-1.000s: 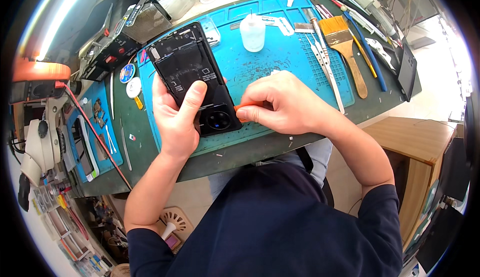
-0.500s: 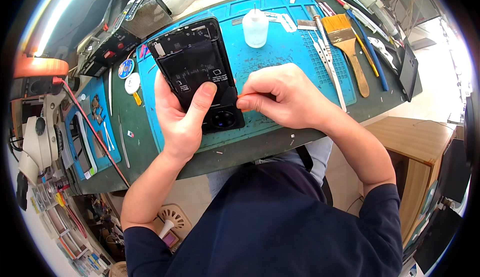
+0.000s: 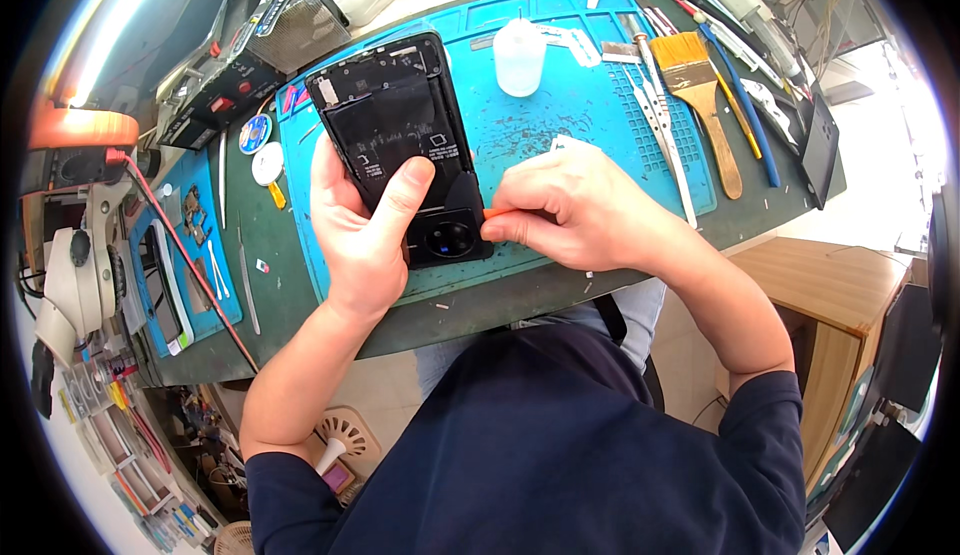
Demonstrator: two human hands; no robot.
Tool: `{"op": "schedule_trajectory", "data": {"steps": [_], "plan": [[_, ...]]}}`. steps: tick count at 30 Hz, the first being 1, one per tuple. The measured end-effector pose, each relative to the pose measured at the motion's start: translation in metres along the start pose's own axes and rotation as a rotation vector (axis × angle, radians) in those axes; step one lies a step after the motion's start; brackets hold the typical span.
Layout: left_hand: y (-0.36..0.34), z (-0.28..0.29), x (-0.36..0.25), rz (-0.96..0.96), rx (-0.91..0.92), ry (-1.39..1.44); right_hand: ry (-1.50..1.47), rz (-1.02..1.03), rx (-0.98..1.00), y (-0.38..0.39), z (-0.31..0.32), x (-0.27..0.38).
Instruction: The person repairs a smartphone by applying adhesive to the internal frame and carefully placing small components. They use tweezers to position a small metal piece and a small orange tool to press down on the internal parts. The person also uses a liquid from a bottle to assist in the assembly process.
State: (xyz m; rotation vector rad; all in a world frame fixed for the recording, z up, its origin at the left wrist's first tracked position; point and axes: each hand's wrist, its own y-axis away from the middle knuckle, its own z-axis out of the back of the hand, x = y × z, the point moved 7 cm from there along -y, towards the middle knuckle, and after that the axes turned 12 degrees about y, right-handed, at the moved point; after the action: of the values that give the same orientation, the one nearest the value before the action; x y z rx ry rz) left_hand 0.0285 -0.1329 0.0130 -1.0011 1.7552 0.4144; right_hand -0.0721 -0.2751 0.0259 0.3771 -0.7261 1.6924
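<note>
My left hand grips an opened smartphone from its left side, thumb across the inner face. The back cover is off, so the black battery area shows, and the round camera block lies toward me. At the phone's lower right edge my right hand pinches a small orange pick-like piece, its tip against the edge by the camera. Most of that piece is hidden by my fingers. Both hands hold the phone above a blue silicone work mat.
A translucent bottle stands on the mat beyond my hands. Tweezers, a wide brush and a blue rod lie to the right. Left are solder reels, a red cable and a smaller blue mat with phone parts.
My right hand and the orange piece have slid slightly toward me along the phone's edge, and more orange shows. The left hand keeps its grip.
</note>
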Motion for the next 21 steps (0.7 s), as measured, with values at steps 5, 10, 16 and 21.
{"op": "schedule_trajectory", "data": {"steps": [5, 10, 16, 21], "plan": [[-0.0024, 0.0017, 0.0016, 0.025, -0.02, 0.04, 0.001, 0.009, 0.01, 0.0002, -0.0009, 0.001], [-0.003, 0.0023, 0.0031, 0.059, -0.031, 0.064, -0.001, 0.021, 0.049, -0.0012, -0.0015, 0.0018], [-0.0028, -0.003, 0.0008, 0.082, -0.023, 0.092, 0.037, 0.015, 0.083, -0.001, -0.0027, 0.0025], [-0.0074, 0.0017, 0.0024, 0.185, -0.044, 0.097, -0.078, -0.177, 0.239, -0.0044, -0.0003, -0.0054]]}}
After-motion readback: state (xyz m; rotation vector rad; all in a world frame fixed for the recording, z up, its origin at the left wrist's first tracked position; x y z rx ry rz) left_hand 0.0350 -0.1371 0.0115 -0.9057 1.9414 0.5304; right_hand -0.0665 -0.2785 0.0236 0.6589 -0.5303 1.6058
